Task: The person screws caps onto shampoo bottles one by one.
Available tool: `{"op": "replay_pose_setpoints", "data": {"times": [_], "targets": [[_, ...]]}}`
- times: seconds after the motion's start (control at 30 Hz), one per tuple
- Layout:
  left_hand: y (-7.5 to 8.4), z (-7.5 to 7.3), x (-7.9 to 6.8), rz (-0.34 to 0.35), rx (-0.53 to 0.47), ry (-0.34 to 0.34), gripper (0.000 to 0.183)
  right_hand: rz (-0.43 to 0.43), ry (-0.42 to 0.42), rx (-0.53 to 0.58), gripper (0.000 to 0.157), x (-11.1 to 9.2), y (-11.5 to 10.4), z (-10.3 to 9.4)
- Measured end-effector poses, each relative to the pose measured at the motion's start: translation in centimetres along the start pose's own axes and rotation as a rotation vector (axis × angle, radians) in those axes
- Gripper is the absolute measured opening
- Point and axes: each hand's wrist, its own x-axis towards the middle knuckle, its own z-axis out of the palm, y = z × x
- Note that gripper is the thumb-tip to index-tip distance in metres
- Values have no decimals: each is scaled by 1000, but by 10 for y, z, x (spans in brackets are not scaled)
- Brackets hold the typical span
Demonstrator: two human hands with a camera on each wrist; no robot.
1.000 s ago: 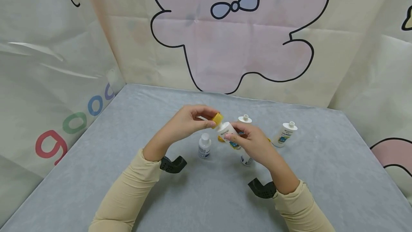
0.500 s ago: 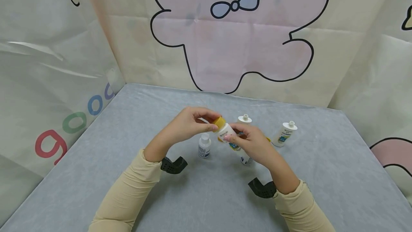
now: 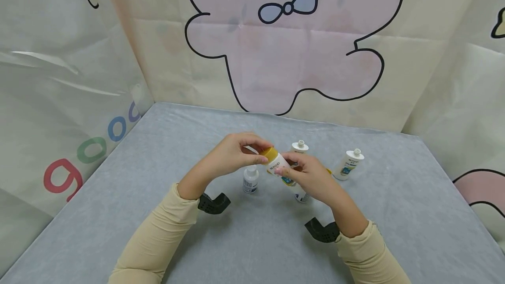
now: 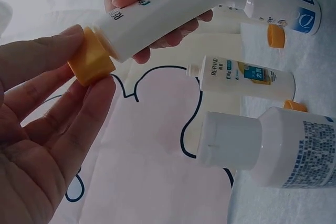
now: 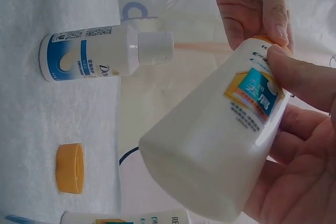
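Note:
My left hand [image 3: 238, 151] pinches a yellow cap [image 4: 90, 59] between thumb and fingertips. The cap covers the neck of a white shampoo bottle [image 5: 210, 135], its edge right at the bottle's shoulder. Around the bottle's body, my right hand [image 3: 307, 173] grips with thumb on one side and fingers on the other. The bottle is held tilted above the table, its capped end toward my left hand. Below my left hand stands a small white bottle [image 3: 250, 181] with a white cap.
Two uncapped white bottles stand behind: one in the middle [image 3: 300, 146] and one at the right [image 3: 349, 165]. A further bottle [image 3: 302, 197] is mostly hidden beneath my right hand. Loose yellow caps lie on the grey cloth, including one cap [image 5: 70, 168] in the right wrist view.
The yellow cap, first tilted at the bottle's mouth with some neck showing, has moved down over the neck to the shoulder. My left hand has shifted slightly right and down with it.

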Motion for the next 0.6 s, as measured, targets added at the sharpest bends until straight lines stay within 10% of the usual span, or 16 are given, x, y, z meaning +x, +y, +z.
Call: {"op": "replay_pose_setpoints", "data": {"times": [0.37, 0.6], "targets": [[1, -5, -3, 48, -69, -78, 39, -1, -43, 16, 41, -1, 0, -4], [3, -4, -1, -104, 15, 89, 47, -8, -29, 11, 41, -1, -3, -4]]}}
